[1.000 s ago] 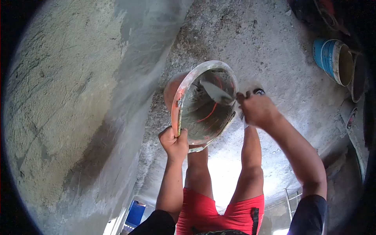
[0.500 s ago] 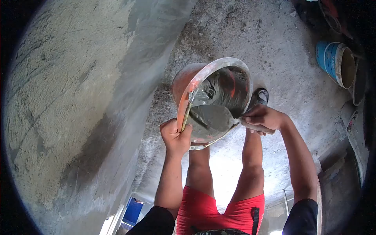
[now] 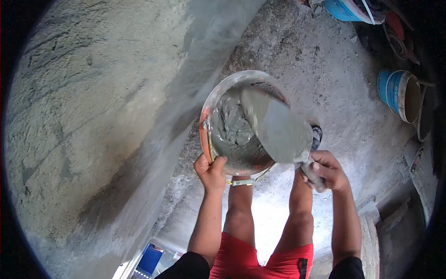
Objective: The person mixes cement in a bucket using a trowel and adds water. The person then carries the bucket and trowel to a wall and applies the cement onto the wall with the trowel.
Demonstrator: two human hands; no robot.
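Observation:
My left hand [image 3: 210, 173] grips the rim of an orange bucket [image 3: 205, 131] on its near left side, thumb over the edge. Wet grey mortar [image 3: 231, 123] lies inside, lumpy and glossy. In my right hand [image 3: 326, 171] is the handle of a trowel [image 3: 283, 128], fingers wrapped round it. Its broad blade, coated with a thin grey film, slants over the bucket's right rim, with the tip above the mortar. The bucket's wire handle [image 3: 262, 176] hangs down at the near side, with a pale grip on it.
A rough plastered wall [image 3: 93, 116] rises on the left, with a smoother damp strip beside it. A blue-and-white bucket [image 3: 392, 93] lies on the right; another blue bucket [image 3: 344, 10] is at the top. Dusty concrete floor [image 3: 302, 60] runs between. My legs stand just below the orange bucket.
The trowel has come up from inside the bucket and swung rightward over the rim. The bucket's mouth now faces me more, showing more mortar. My right hand has moved down slightly.

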